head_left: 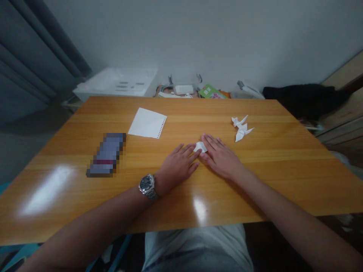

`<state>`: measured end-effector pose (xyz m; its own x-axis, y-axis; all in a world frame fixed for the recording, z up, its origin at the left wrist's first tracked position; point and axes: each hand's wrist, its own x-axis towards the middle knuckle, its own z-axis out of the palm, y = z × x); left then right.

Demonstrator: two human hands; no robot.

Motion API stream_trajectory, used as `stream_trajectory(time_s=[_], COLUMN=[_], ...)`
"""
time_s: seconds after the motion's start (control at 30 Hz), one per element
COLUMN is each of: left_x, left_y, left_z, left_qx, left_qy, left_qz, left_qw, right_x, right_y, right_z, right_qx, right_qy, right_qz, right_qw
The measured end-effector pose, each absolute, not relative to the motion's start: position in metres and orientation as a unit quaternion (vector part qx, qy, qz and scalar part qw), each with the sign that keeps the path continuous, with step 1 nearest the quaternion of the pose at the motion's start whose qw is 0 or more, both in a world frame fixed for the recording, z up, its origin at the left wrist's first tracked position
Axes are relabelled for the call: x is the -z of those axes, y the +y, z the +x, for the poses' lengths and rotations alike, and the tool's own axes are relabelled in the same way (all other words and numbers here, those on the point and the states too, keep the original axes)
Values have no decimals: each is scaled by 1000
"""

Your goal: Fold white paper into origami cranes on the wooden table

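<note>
A small folded piece of white paper (pixel 200 146) lies on the wooden table (pixel 181 196) at its middle. My left hand (pixel 177 167), with a metal watch on the wrist, lies flat with its fingers stretched out, the fingertips touching the paper's left edge. My right hand (pixel 219 155) also lies flat with fingers spread, pressing on the paper's right side and covering part of it. Neither hand grips anything.
A white sheet with a perforated edge (pixel 147 123) lies at the back left. A blurred-out rectangular object (pixel 107 154) sits left of my hands. Two finished white paper cranes (pixel 241 128) rest at the back right. Clutter and a black cloth (pixel 306 96) lie behind the table.
</note>
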<state>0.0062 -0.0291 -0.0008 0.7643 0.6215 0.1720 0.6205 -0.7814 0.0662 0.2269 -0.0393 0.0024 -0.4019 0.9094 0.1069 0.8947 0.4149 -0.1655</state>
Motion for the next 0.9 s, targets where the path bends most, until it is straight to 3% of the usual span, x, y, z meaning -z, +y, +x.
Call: stream_trajectory(time_s=[0.9], left_x=[11], left_y=[-29], left_z=[-13], left_qx=[-107], left_qy=[329], left_qz=[938], left_qw=[20], right_x=[17], right_y=[-42], right_z=[223], right_qx=[-47], right_qy=[-830], right_qz=[-550], right_qw=[81])
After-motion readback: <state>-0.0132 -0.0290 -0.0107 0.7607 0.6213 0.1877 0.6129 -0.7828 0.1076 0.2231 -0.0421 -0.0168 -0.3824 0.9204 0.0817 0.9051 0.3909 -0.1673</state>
